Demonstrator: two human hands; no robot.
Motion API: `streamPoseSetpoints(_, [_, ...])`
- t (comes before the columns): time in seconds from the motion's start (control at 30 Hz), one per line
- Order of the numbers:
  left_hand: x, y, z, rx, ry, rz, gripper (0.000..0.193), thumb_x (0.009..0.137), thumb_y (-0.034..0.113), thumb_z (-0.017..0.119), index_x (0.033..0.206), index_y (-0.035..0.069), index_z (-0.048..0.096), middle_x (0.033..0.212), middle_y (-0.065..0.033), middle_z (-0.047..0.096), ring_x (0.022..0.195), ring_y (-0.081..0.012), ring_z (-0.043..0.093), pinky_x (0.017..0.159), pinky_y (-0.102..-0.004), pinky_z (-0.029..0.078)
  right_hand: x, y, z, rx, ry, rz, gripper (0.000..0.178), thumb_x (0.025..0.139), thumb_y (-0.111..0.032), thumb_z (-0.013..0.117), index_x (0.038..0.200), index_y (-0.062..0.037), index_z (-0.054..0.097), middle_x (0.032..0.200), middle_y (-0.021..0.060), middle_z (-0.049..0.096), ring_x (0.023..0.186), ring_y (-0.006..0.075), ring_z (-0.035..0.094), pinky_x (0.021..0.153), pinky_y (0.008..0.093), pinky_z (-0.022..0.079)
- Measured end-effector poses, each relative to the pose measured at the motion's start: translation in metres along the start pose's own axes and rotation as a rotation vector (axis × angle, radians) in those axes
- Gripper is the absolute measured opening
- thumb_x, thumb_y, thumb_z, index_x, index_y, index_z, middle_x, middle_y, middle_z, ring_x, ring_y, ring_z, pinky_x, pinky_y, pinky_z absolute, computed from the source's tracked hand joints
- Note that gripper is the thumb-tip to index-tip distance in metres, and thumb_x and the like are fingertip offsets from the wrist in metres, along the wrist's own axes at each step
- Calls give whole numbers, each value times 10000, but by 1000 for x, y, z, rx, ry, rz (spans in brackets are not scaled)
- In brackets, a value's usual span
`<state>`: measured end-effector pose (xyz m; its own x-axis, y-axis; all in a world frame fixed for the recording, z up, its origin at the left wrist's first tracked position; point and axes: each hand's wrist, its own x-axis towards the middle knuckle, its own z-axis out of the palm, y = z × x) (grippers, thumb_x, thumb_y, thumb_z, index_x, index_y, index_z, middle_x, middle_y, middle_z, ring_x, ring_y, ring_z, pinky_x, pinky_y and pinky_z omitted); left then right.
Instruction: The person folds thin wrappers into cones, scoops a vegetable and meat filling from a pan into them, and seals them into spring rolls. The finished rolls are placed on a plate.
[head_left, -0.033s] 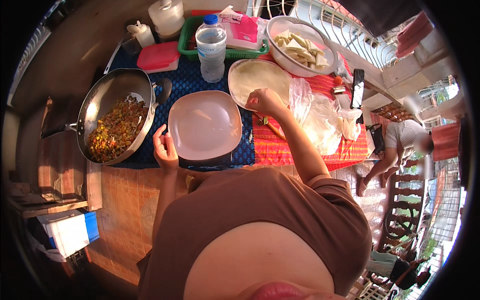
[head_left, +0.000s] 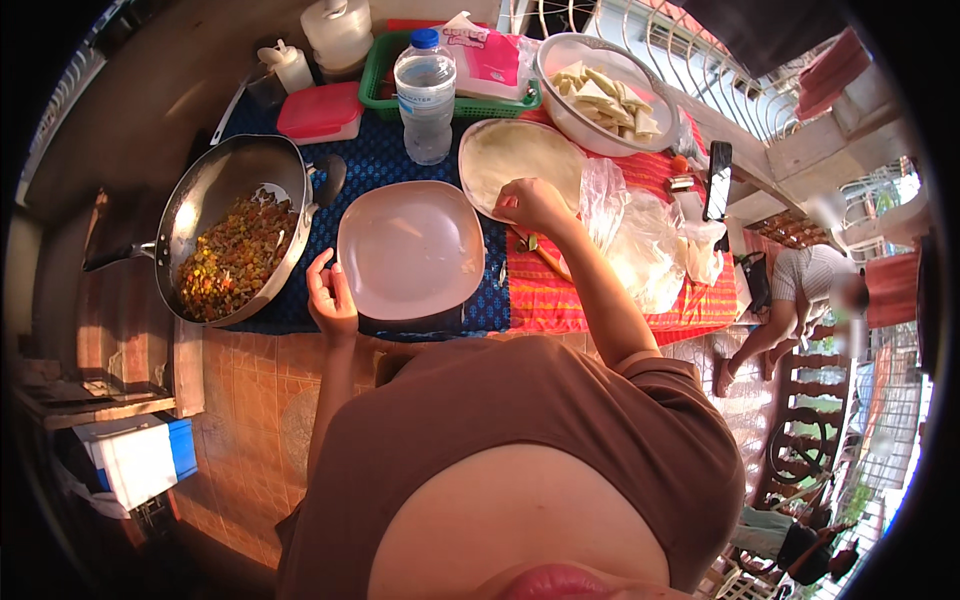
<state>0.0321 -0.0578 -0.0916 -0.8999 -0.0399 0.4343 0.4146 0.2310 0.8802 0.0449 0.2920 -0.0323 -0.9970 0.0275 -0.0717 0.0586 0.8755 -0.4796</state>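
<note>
A square pale pink plate (head_left: 410, 250) with rounded corners lies bare on the blue patterned cloth in front of me. My left hand (head_left: 332, 298) is beside its left rim, fingers loosely bent and apart, holding nothing. Beyond it to the right, a second plate carries a flat, pale stack of thin dough wrappers (head_left: 515, 160). My right hand (head_left: 538, 205) reaches over that plate's near edge, with thumb and fingertips pinched at the rim of the top wrapper. The hand itself partly hides the pinch.
At left stands a wok (head_left: 235, 240) of chopped, cooked vegetable filling. Behind the plates are a water bottle (head_left: 426, 105), a red-lidded box (head_left: 320, 112) and a green basket (head_left: 380, 95). A bowl of folded triangles (head_left: 605, 105), plastic bags (head_left: 650, 250) and a phone (head_left: 717, 180) lie right. Another person (head_left: 800, 285) bends farther right.
</note>
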Motion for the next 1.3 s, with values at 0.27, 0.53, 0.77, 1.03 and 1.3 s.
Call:
streamPoseSetpoints(0.27, [-5, -7, 7, 49, 87, -17, 193, 946, 80, 500, 1120, 24, 562, 707, 0, 558, 611, -56, 478, 556, -214, 395, 3, -6, -5, 27, 31, -32, 172, 747, -255, 689, 859, -125, 706, 750, 78, 684, 690, 246, 661, 649, 356, 513])
streamPoseSetpoints(0.53, [-6, -2, 5, 89, 81, -82, 198, 939, 85, 496, 1100, 2, 576, 861, -33, 615, 693, -68, 529, 625, -224, 438, 9, 3, 9, -71, 47, -62, 172, 752, -305, 650, 847, -165, 684, 778, 74, 680, 717, 273, 657, 653, 387, 513])
streamPoseSetpoints(0.77, [-5, -2, 6, 137, 105, 27, 181, 934, 93, 514, 1076, 18, 597, 915, -29, 629, 713, -73, 537, 645, -228, 448, 14, -2, 2, -77, 53, -180, 156, 794, -297, 599, 885, -198, 678, 764, 91, 670, 697, 287, 650, 630, 398, 511])
streamPoseSetpoints(1.03, [-7, -3, 4, 178, 102, -15, 168, 927, 89, 521, 1057, 31, 608, 940, -40, 642, 742, -87, 559, 692, -234, 460, 21, 16, 18, -66, 142, -252, 137, 828, -251, 570, 894, -157, 643, 753, 106, 666, 670, 305, 645, 600, 408, 510])
streamPoseSetpoints(1.3, [-5, -2, 5, 175, 97, -21, 173, 928, 106, 521, 1056, 29, 608, 964, -63, 646, 799, -120, 593, 731, -258, 479, 30, 1, 9, 184, 239, -130, 218, 812, -272, 653, 946, -101, 655, 771, 93, 664, 732, 277, 652, 697, 382, 516])
